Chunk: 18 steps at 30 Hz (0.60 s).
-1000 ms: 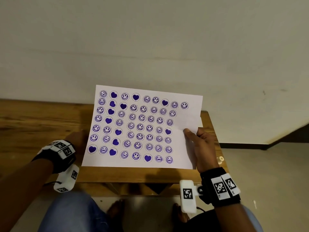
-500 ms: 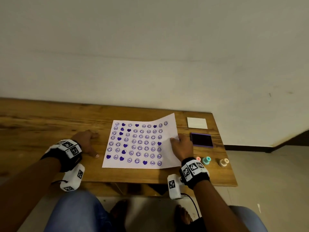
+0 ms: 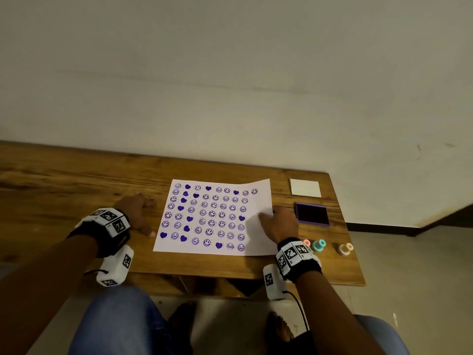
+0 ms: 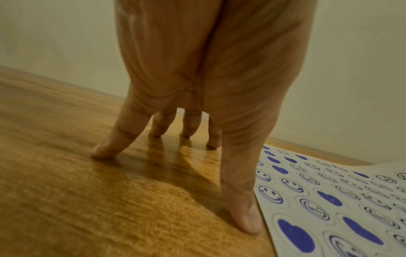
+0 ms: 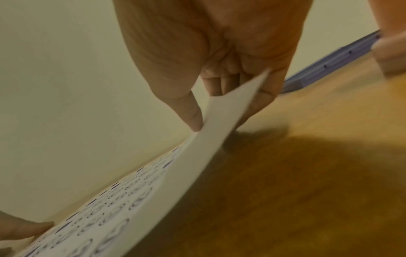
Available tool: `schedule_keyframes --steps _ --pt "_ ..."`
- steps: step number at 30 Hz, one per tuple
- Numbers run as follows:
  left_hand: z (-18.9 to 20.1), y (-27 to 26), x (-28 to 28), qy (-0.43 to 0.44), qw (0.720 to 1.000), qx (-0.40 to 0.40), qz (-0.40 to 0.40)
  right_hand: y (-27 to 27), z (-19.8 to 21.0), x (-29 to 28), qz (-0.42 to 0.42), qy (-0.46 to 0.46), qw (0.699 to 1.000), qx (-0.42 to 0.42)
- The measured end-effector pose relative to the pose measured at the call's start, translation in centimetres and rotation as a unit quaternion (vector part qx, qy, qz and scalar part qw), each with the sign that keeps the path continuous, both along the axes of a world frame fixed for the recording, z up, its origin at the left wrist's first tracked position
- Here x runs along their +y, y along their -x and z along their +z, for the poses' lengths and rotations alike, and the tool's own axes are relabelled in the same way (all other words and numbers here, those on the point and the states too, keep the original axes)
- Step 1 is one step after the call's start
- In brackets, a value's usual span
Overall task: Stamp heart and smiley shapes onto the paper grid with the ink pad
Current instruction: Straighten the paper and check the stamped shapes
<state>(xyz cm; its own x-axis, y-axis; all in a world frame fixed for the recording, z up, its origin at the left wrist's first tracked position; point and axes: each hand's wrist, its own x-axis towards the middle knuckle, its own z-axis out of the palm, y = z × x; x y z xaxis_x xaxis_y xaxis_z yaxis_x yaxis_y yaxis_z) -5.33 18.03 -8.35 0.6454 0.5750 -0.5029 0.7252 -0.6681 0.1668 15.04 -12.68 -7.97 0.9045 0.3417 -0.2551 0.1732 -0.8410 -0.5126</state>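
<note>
The white paper grid (image 3: pixel 257 201), covered in purple smileys and hearts, lies on the wooden table (image 3: pixel 76 180). My right hand (image 3: pixel 277 222) pinches its right edge between thumb and fingers, and in the right wrist view that edge of the paper (image 5: pixel 222 121) is lifted off the wood. My left hand (image 3: pixel 139 208) rests on the table just left of the sheet, fingertips (image 4: pixel 103 151) spread and touching the wood, holding nothing. The purple ink pad (image 3: pixel 312 213) sits open right of the paper. Pink (image 3: pixel 306 242), teal (image 3: pixel 318 245) and beige (image 3: pixel 344 249) stamps stand near the right front.
A white square lid or pad (image 3: pixel 305 187) lies behind the ink pad. The table ends close on the right, past the beige stamp, with floor beyond. A plain wall runs along the table's far edge. My knees are below the front edge.
The sheet, held up toward the camera a second ago, has come down onto the table. My right hand still holds its right edge. The left hand stays beside it on the wood.
</note>
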Motion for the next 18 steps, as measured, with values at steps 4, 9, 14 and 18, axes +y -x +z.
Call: schedule_keyframes --steps 4,9,14,18 --pt "0.2 0.0 -0.1 -0.001 1.0 0.004 -0.006 -0.3 0.7 -0.3 0.005 0.05 0.998 -0.035" --pt "0.5 0.1 -0.3 0.001 1.0 0.008 -0.004 -0.8 1.4 -0.6 0.023 0.078 0.995 -0.062" --pt "0.6 0.1 -0.2 0.004 1.0 0.011 0.004 -0.7 3.0 -1.0 0.024 0.061 0.995 -0.081" --pt "1.0 0.0 -0.3 0.002 1.0 0.028 0.005 -0.2 5.0 -2.7 0.004 0.026 0.993 -0.112"
